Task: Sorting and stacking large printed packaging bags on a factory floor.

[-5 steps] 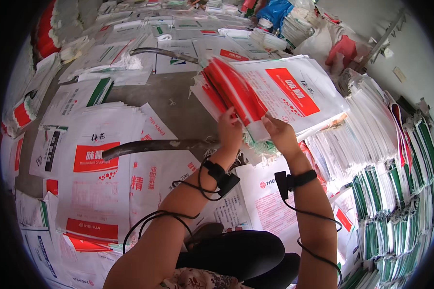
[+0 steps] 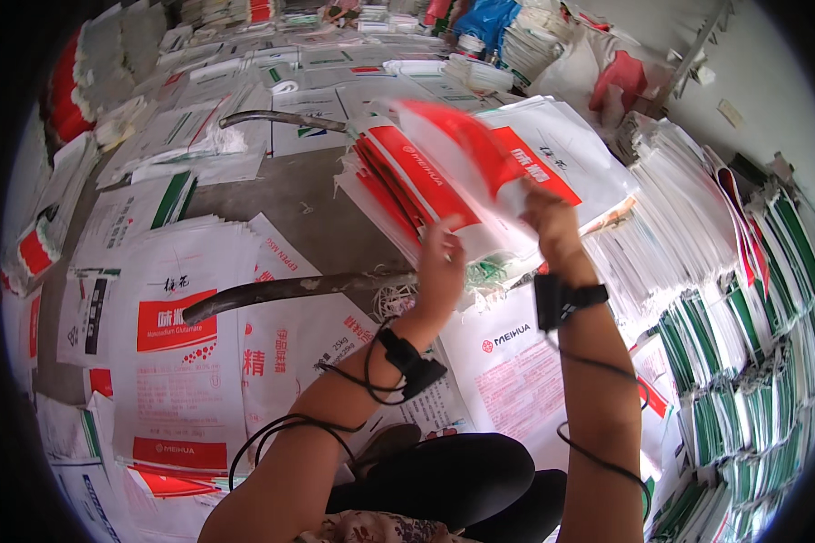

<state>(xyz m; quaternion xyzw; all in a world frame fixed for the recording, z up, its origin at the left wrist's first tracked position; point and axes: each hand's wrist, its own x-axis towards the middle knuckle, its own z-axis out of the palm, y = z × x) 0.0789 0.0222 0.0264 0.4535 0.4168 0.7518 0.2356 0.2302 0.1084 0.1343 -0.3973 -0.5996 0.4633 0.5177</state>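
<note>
A stack of flat white plastic sacks with red bands [image 2: 391,163] lies in front of me on top of other sacks. My right hand [image 2: 550,217] is closed on the edge of the top sack [image 2: 480,149], which is lifted, folded over and blurred by motion. At the stack's near edge is my left hand [image 2: 442,262]. Its fingers are loosely bent and apart, close to the red band of the sack below, and I see nothing held in them. Behind my right hand, another white sack with a red panel [image 2: 539,163] lies flat.
A curved dark rod [image 2: 290,291] sticks out left from under the stack, and a second rod [image 2: 285,118] lies farther off. Piles of folded sacks [image 2: 688,217] rise at the right. A sack pile [image 2: 181,362] lies at the left. Black cables [image 2: 290,421] loop around my forearms.
My right hand has moved up and right, pulling the top sack's edge away from the stack. My left hand has come off that sack and dropped slightly. The view has shifted a little.
</note>
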